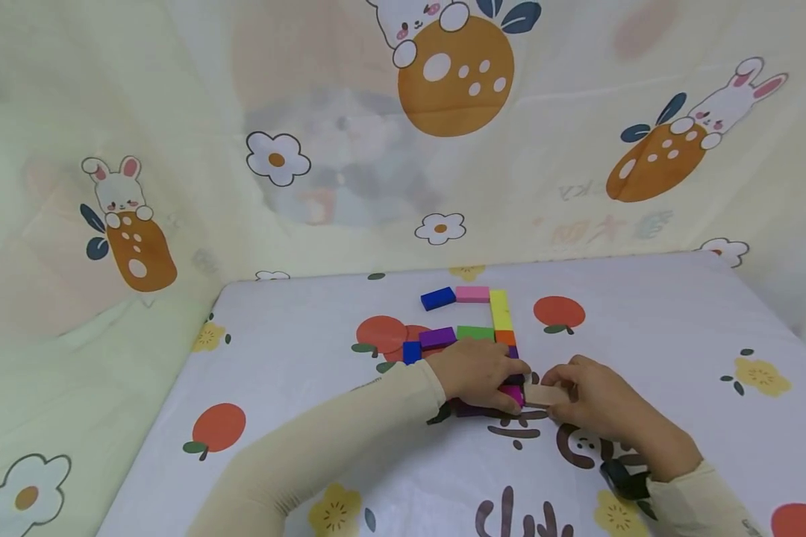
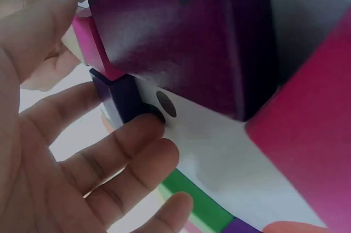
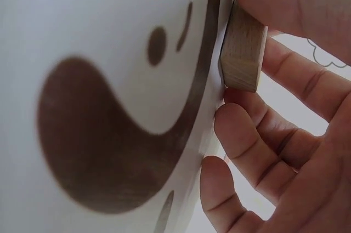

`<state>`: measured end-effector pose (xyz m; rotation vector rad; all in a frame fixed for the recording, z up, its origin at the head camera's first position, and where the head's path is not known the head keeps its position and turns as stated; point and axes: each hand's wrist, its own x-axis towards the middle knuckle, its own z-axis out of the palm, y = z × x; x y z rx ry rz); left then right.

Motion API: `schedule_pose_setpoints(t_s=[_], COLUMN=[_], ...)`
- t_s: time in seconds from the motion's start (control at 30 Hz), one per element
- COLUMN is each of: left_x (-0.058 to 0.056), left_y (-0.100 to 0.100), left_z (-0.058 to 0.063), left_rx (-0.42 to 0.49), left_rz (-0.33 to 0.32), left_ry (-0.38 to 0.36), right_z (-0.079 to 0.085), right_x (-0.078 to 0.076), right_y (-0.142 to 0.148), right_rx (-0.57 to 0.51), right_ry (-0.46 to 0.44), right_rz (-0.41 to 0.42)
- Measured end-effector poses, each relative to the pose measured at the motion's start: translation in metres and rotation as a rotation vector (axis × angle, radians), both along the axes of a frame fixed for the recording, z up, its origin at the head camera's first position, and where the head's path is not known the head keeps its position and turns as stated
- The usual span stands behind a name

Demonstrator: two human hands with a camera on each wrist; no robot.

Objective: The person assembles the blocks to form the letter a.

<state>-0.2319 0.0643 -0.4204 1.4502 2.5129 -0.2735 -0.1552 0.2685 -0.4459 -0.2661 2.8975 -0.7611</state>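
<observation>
In the head view my right hand [image 1: 604, 399] pinches a plain wooden block [image 1: 539, 395] between thumb and fingers. The right wrist view shows the thumb pressing on the wooden block [image 3: 245, 38], which lies flat at the cloth. Its far end meets a magenta block [image 1: 513, 394] at the row's corner. My left hand [image 1: 477, 369] reaches over the coloured blocks, thumb at the magenta block [image 2: 90, 41] and forefinger by a dark block [image 2: 118, 98], the other fingers spread. A large dark purple block [image 2: 170, 35] lies close to the left wrist camera.
Beyond the left hand run yellow [image 1: 501, 309], orange [image 1: 505, 338], green [image 1: 475, 333] and purple [image 1: 438, 338] blocks, with pink [image 1: 473, 294] and blue [image 1: 438, 299] ones at the back. Another blue block [image 1: 412, 352] sits left. A patterned cloth [image 1: 295, 328] covers the table.
</observation>
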Motion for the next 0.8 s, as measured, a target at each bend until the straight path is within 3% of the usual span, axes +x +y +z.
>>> schedule_pose_setpoints(t_s=[0.53, 0.8], left_x=[-0.002, -0.002], left_y=[-0.003, -0.024], left_z=[-0.005, 0.0], left_rx=[0.007, 0.049], left_rz=[0.003, 0.089], left_ry=[-0.009, -0.062], right_z=[-0.001, -0.001], right_x=[-0.001, 0.0], right_y=[0.0, 0.0], right_rx=[0.001, 0.001], right_ry=[0.008, -0.013], right_rz=[0.012, -0.016])
